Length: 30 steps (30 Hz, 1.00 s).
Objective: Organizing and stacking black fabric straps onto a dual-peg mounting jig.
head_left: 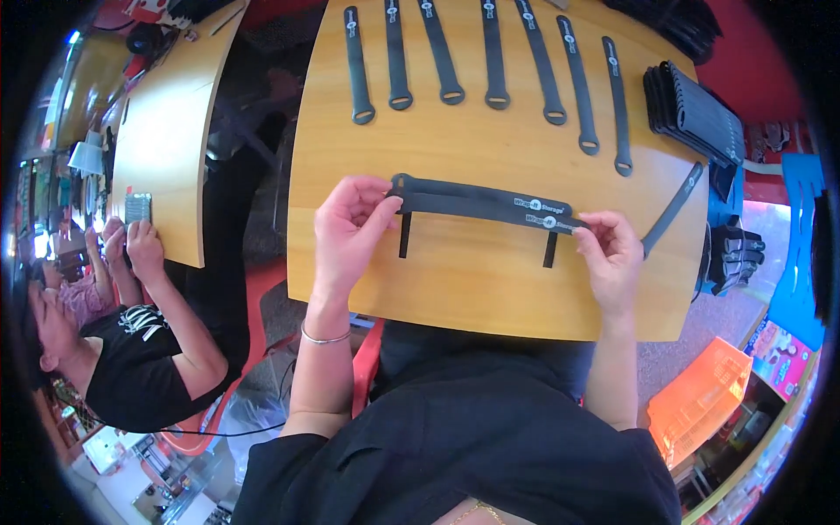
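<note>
Well, from where I stand, the pair of dark straps (468, 199) runs crosswise over the bench (490, 302), long axis left to right, slanting slightly down toward the right. The left hand (354, 227) has its grip pinched on the looped ends, thumb in front; the right hand (611, 255) pinches the lower strap's printed end. That lower tip sticks out past the upper one, so the offset sits on the right hand's side, and that hand is nearer to it. Two short black strips (403, 236) show below the pair; I can't tell whether they're attached. Beyond, a row of seven straps (494, 61) points its loops this way, and a slanting strap (675, 208) lies just beside the right hand.
</note>
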Each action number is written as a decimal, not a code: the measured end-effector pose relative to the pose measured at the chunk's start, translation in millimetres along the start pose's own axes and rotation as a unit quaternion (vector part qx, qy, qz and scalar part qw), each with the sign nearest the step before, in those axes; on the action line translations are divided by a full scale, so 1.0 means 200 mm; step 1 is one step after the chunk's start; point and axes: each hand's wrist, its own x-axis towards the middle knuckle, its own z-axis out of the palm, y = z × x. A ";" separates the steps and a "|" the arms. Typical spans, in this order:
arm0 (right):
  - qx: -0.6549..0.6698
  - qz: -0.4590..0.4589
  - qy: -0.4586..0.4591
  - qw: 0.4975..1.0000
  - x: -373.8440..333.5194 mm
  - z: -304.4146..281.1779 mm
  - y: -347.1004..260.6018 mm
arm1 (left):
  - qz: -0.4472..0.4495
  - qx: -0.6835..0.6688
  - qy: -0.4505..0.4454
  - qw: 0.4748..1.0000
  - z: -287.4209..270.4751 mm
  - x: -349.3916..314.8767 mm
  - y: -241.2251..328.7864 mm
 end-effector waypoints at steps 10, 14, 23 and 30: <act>0.023 0.009 0.015 1.000 0.01 0.02 0.01 | 0.044 0.062 -0.002 0.997 -0.02 0.04 -0.07; 0.030 0.004 0.007 1.000 0.01 0.02 0.01 | 0.027 0.036 0.014 0.999 -0.01 0.05 -0.08; 0.040 0.007 -0.020 0.999 -0.01 -0.01 0.01 | 0.019 -0.092 0.007 0.996 0.04 0.01 -0.01; -0.043 -0.028 -0.040 0.998 0.00 -0.02 0.01 | 0.015 -0.046 -0.033 0.998 0.05 0.00 -0.02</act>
